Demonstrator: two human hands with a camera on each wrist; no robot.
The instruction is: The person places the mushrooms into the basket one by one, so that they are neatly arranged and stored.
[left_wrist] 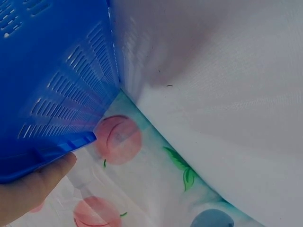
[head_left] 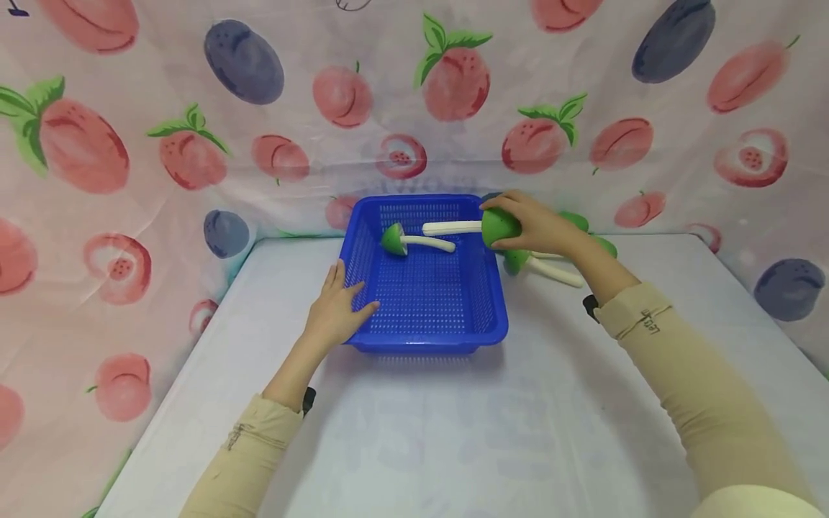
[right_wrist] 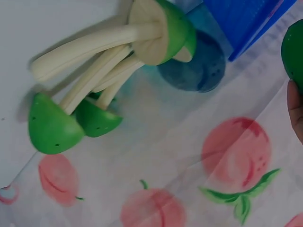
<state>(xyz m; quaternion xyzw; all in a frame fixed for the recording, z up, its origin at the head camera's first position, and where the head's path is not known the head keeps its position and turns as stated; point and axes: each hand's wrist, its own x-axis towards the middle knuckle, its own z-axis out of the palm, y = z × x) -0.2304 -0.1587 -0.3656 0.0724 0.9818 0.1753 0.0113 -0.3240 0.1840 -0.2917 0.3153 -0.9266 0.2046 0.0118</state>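
My right hand (head_left: pixel 536 224) grips a toy mushroom (head_left: pixel 452 228) by its green cap, the pale stem pointing left over the far right part of a blue plastic basket (head_left: pixel 421 339). Inside the basket lies another green-capped mushroom (head_left: pixel 393 239), its stem to the right. My left hand (head_left: pixel 333 311) rests on the basket's left rim with straight, spread fingers, some outside the rim and some over the inside. In the left wrist view, a finger (left_wrist: pixel 57 172) touches the basket rim (left_wrist: pixel 71 145). Only the held cap's edge (right_wrist: pixel 294 54) shows in the right wrist view.
Several more mushrooms (right_wrist: pixel 97 40) lie in a loose pile on the white table (head_left: pixel 453 439), just right of the basket and partly behind my right hand and forearm. A fruit-printed cloth (head_left: pixel 311 43) hangs behind and along the left of the table.
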